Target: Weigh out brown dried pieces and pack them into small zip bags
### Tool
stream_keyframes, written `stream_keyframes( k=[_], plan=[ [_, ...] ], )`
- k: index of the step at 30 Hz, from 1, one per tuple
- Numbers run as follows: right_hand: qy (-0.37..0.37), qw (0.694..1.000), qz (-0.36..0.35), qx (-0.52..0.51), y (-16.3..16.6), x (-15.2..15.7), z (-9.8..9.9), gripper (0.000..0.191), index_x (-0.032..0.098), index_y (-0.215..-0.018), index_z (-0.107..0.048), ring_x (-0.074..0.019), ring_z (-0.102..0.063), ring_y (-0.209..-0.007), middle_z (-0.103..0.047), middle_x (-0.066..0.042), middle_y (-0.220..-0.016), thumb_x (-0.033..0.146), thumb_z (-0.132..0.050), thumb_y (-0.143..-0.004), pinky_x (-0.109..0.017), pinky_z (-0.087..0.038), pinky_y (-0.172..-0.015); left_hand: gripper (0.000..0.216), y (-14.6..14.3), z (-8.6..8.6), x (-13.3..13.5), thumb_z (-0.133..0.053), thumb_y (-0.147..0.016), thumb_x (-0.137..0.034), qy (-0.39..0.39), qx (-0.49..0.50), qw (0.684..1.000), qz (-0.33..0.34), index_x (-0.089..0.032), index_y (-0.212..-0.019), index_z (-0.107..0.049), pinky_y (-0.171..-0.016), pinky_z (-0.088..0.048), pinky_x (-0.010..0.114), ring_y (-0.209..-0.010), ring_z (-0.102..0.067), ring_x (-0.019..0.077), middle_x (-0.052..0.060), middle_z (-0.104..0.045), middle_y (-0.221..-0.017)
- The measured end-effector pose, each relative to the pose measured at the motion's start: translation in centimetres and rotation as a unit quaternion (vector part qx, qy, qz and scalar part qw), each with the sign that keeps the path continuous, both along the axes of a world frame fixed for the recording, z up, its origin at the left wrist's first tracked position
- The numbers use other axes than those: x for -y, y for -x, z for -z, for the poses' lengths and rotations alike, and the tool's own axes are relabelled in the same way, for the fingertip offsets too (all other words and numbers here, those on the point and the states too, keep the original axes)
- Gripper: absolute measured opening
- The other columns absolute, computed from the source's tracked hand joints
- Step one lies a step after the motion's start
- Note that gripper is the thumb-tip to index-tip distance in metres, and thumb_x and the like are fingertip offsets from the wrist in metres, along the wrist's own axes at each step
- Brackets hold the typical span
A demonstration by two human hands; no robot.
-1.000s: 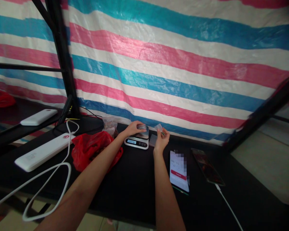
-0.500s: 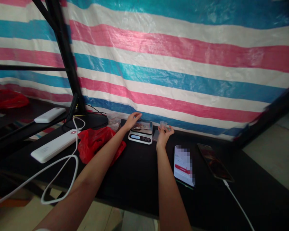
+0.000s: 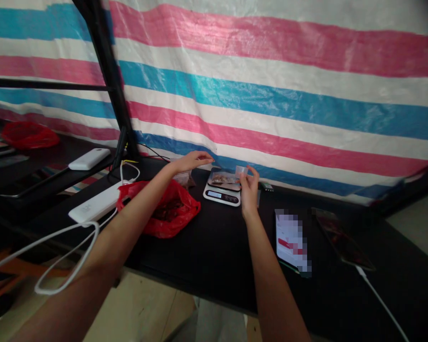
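Observation:
My right hand (image 3: pixel 249 187) is closed on a small clear plastic cup (image 3: pixel 241 171), held up at the right edge of a white digital kitchen scale (image 3: pixel 221 194). On the scale's platform lies a clear bag (image 3: pixel 224 178) with brownish contents, too small to make out. My left hand (image 3: pixel 195 161) is raised behind and left of the scale, its fingertips brought together; whatever they may hold is too small to see. Below my left forearm, a red plastic bag (image 3: pixel 176 209) gapes open with dark contents. Another clear bag (image 3: pixel 184 178) is partly hidden behind the left arm.
A phone with a lit screen (image 3: pixel 290 242) and a dark phone (image 3: pixel 342 240) on a white cable lie to the right. A white power bank (image 3: pixel 92 204) with a looping cable sits left. Striped sheeting (image 3: pixel 253 114) hangs behind the black table (image 3: pixel 207 251).
My view has shifted, so the table things appear further right. The left hand has drawn left, off the scale. The right hand has brought the cup closer to the scale's platform.

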State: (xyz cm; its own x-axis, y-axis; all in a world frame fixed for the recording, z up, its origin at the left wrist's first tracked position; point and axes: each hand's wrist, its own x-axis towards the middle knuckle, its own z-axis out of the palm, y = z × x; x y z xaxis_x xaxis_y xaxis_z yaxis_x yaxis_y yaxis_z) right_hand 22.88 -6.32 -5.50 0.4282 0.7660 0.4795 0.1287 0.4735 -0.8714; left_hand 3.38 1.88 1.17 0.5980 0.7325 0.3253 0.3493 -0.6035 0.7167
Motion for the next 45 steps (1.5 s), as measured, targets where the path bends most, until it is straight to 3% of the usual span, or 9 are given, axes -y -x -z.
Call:
stream_keyframes(
  k=[3, 6, 11, 17, 21, 27, 35, 41, 45],
  plan=[
    [0.005, 0.985, -0.13, 0.113, 4.7, 2.4, -1.1, 0.04, 0.022, -0.115, -0.043, -0.012, -0.055, -0.066, -0.057, -0.001, -0.085, 0.039, -0.049, -0.079, -0.025, -0.043, -0.065, 0.034, 5.5, -0.7, 2.9, -0.061, -0.07, -0.038, 0.05, -0.093, 0.994, 0.033, -0.016, -0.096, -0.064, -0.082, -0.04, 0.024, -0.091, -0.057, 0.018, 0.002, -0.066, -0.094],
    [0.029, 0.938, -0.238, 0.249, 9.3, 5.1, -0.8, 0.035, 0.025, -0.113, -0.045, -0.0141, -0.057, -0.08, -0.06, -0.001, -0.093, 0.035, -0.051, -0.08, -0.026, -0.043, -0.071, 0.037, 10.2, 0.4, 6.1, -0.064, -0.066, -0.036, 0.072, -0.14, 0.987, 0.03, -0.019, -0.099, -0.063, -0.082, -0.04, 0.024, -0.092, -0.058, 0.0184, 0.003, -0.066, -0.097],
    [0.057, 0.862, -0.279, 0.419, 12.1, 7.2, 0.8, 0.036, 0.025, -0.112, -0.047, -0.0168, -0.057, -0.088, -0.061, -0.002, -0.093, 0.031, -0.056, -0.078, -0.032, -0.041, -0.079, 0.051, 13.9, 3.4, 8.8, -0.068, -0.061, -0.04, 0.074, -0.155, 0.985, -0.032, -0.022, -0.108, -0.058, -0.073, -0.042, 0.021, -0.088, -0.06, 0.0187, 0.004, -0.065, -0.1],
    [0.068, 0.844, -0.227, 0.482, 10.1, 6.1, 0.8, 0.043, 0.025, -0.114, -0.046, -0.0178, -0.054, -0.095, -0.057, -0.004, -0.104, 0.021, -0.059, -0.073, -0.032, -0.041, -0.082, 0.026, 12.7, 5.1, 9.2, -0.058, -0.071, -0.042, 0.054, -0.157, 0.985, -0.039, -0.018, -0.08, -0.064, -0.062, -0.039, 0.019, -0.069, -0.058, 0.0158, 0.001, -0.065, -0.074],
    [0.056, 0.828, -0.216, 0.514, 8.7, 5.4, 0.4, 0.037, 0.023, -0.106, -0.052, -0.0179, -0.053, -0.095, -0.057, -0.004, -0.102, 0.012, -0.057, -0.071, -0.032, -0.04, -0.084, 0.022, 11.2, 6.1, 9.3, -0.046, -0.08, -0.036, 0.021, -0.12, 0.992, -0.039, -0.018, -0.086, -0.057, -0.07, -0.04, 0.022, -0.078, -0.056, 0.0162, 0.002, -0.062, -0.085],
    [0.039, 0.827, -0.245, 0.504, 8.2, 5.2, 0.2, 0.037, 0.022, -0.106, -0.052, -0.0181, -0.051, -0.102, -0.055, -0.005, -0.108, 0.006, -0.055, -0.072, -0.034, -0.038, -0.09, 0.016, 10.4, 7.4, 9.4, -0.034, -0.084, -0.03, 0.055, -0.099, 0.98, -0.162, -0.02, -0.084, -0.047, -0.063, -0.041, 0.025, -0.068, -0.056, 0.0165, 0.0, -0.058, -0.073],
    [0.053, 0.858, -0.294, 0.418, 9.2, 4.8, 1.6, 0.033, 0.022, -0.101, -0.053, -0.0164, -0.053, -0.096, -0.059, -0.003, -0.101, 0.009, -0.059, -0.071, -0.031, -0.039, -0.085, 0.014, 9.7, 8.9, 8.4, -0.039, -0.078, -0.029, 0.1, 0.064, 0.969, -0.216, -0.018, -0.076, -0.047, -0.074, -0.042, 0.028, -0.076, -0.053, 0.0166, 0.0, -0.056, -0.076],
    [0.094, 0.88, -0.33, 0.33, 9.7, 4.2, 2.7, 0.029, 0.021, -0.099, -0.057, -0.0127, -0.054, -0.069, -0.058, 0.001, -0.081, 0.014, -0.062, -0.071, -0.026, -0.042, -0.065, 0.01, 9.6, 8.7, 8.3, -0.042, -0.075, -0.027, 0.125, 0.113, 0.949, -0.268, -0.018, -0.074, -0.047, -0.073, -0.04, 0.028, -0.074, -0.051, 0.0158, 0.0, -0.054, -0.073],
    [0.116, 0.885, -0.361, 0.271, 9.9, 4.2, 2.9, 0.03, 0.022, -0.1, -0.056, -0.0118, -0.054, -0.065, -0.059, 0.002, -0.077, 0.018, -0.062, -0.071, -0.025, -0.041, -0.061, 0.009, 9.3, 8.6, 8.4, -0.04, -0.076, -0.025, 0.12, 0.127, 0.947, -0.268, -0.018, -0.077, -0.046, -0.074, -0.04, 0.027, -0.077, -0.052, 0.0154, 0.0, -0.055, -0.076]
  ],
)
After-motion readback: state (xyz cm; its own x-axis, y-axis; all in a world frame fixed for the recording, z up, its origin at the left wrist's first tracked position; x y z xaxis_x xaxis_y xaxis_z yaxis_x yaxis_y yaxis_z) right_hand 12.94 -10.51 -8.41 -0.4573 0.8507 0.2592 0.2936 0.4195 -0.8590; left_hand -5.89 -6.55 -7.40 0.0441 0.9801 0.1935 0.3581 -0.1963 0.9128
